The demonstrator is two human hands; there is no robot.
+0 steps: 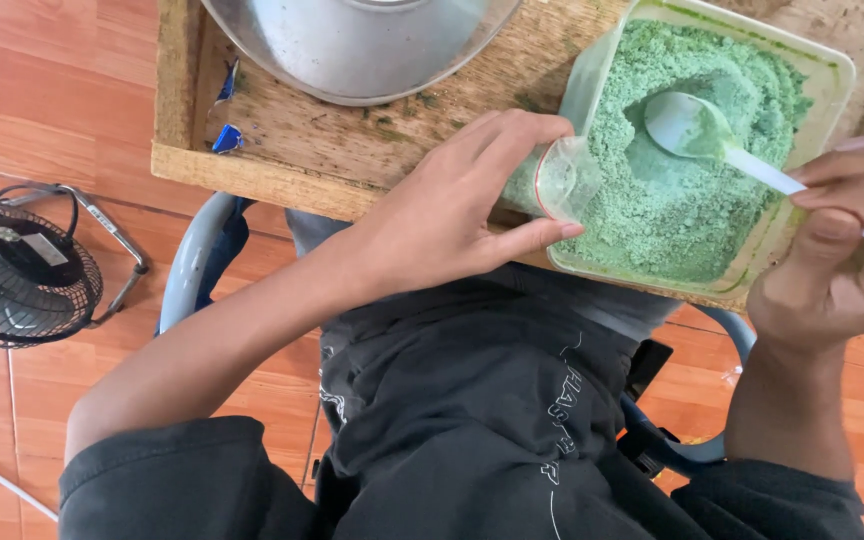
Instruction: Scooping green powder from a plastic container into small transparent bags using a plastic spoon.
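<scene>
One spoon (697,128) handle, partly hand-hidden.

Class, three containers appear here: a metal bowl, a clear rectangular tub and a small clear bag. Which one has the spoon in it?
The clear rectangular plastic tub of green powder: the white plastic spoon rests in it.

Head cam, looks straight down, close over tub (832,70) & lap
</scene>
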